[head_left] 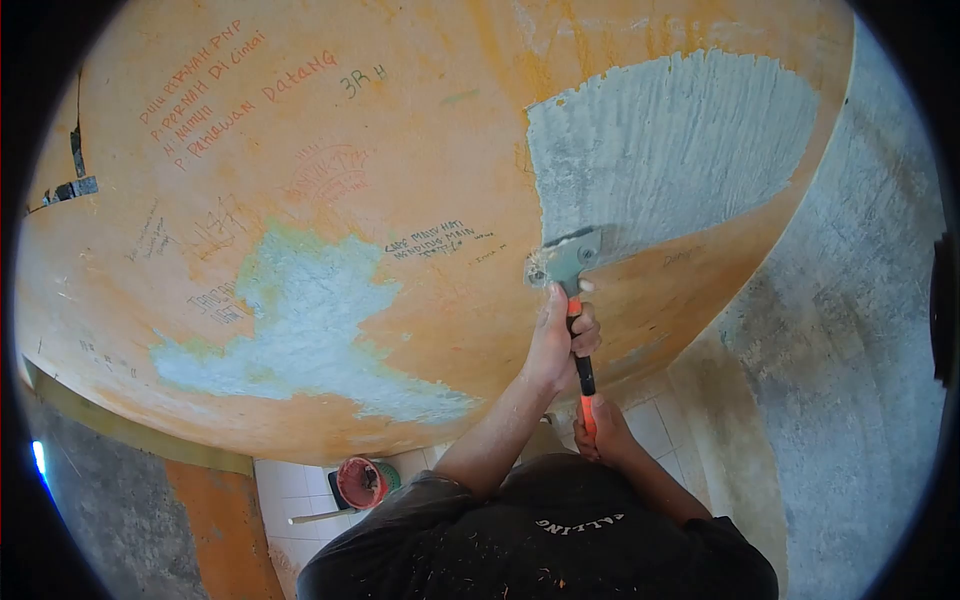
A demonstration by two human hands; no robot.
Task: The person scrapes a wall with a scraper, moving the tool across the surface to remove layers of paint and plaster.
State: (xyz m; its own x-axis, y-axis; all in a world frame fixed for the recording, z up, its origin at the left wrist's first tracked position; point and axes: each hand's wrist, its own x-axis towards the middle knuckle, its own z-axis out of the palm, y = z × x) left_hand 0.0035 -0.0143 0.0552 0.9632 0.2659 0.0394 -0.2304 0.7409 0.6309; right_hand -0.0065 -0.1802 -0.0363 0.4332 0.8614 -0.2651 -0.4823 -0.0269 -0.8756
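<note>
A wide-bladed paint scraper (566, 262) with a grey head and an orange and black handle is pressed against the orange painted wall (450, 330). My left hand (557, 335) is wrapped round the upper handle, just below the head, with the thumb along it. Lower down, my right hand (604, 430) grips the orange end of the handle. Crumbs of paint cling about the blade. It sits at the lower left corner of a large bared grey-white patch (670, 150) with streaky scrape marks.
Another irregular pale patch (300, 310) lies to the left, among handwriting on the wall. A reddish bucket (362, 483) stands on white floor tiles (290, 478) at lower left, with a pale stick (322, 517) near it. A bare grey wall (850, 330) rises at the right.
</note>
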